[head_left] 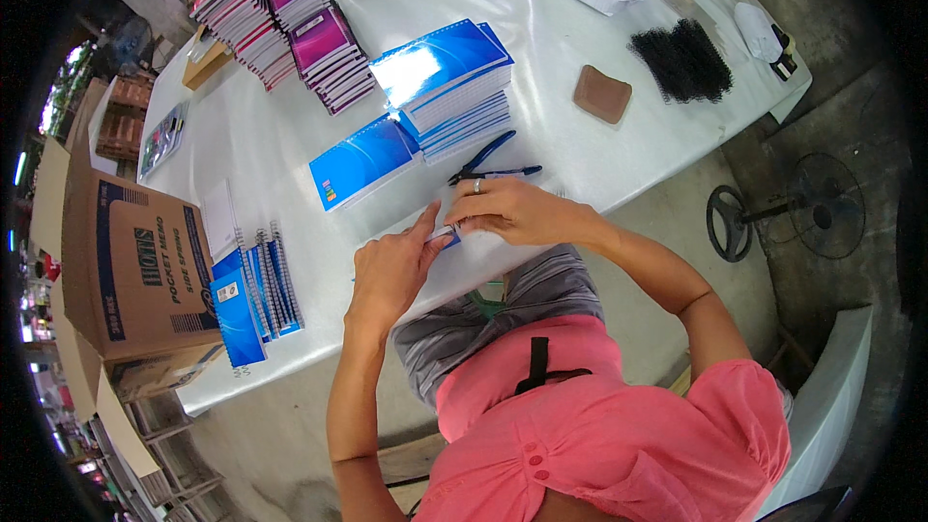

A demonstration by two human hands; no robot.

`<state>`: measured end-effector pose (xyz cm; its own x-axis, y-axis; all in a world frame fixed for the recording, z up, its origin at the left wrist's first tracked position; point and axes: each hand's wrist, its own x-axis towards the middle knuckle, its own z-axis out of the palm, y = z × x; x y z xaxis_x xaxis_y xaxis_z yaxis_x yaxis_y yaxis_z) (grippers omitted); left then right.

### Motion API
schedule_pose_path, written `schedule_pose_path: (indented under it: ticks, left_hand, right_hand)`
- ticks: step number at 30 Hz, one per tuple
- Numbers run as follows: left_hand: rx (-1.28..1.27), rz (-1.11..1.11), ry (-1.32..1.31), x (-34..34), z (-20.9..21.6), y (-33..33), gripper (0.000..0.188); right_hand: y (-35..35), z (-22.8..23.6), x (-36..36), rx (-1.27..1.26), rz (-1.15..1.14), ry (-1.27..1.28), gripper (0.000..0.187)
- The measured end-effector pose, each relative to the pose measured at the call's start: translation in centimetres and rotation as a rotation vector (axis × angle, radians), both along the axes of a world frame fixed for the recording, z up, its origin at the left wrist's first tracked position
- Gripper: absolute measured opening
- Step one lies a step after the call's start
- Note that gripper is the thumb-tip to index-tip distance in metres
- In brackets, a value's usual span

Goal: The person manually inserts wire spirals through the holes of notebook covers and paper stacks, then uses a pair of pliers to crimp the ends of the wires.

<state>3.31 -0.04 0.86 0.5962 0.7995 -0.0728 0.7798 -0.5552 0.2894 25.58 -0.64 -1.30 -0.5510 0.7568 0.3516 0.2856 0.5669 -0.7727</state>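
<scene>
Two bare hands are at work at the near edge of the white worktop [556, 53], on one notebook [453, 240] which shows only a small blue part. The notebook lies between the hands and mostly under the left hand [391, 266]; as far as I see it, its long axis goes from near left to far right. The left index finger is stretched toward the far side, with the thumb upon the notebook. The fingers of the right hand [512, 211] are bent at its right end; if either hand really grips, I cannot tell. Just beyond them lies one pair of pliers [480, 162], and farther are two blue notebook piles [449, 72], the right one taller. At far left stand one pink-red pile [237, 24] and, beside it, purple notebooks [324, 43] with two covers showing. At near left are at least three spiral-bound notebooks [253, 295], next to one cardboard box [150, 266] with open flaps, whose inside is hidden. At far right are one brown block [602, 94] and a heap of black coils [681, 60].
</scene>
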Motion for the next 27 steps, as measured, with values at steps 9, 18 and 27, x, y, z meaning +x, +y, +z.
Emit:
schedule_pose_path:
  ticks: [9,18,27]
  left_hand:
    - [-0.031,0.032,0.001,0.1,0.0,0.0,0.049]
    - [-0.113,0.028,-0.084,-0.1,0.8,0.1,0.049]
    - [-0.200,0.112,-0.151,1.1,0.8,0.2,0.044]
  right_hand:
    - [-0.4,-1.4,-0.3,0.036,-0.076,-0.150,0.020]
    - [-1.3,-1.7,-1.8,0.073,-0.243,-0.014,0.019]
    - [-1.5,-1.8,-2.3,0.062,-0.264,0.031,0.021]
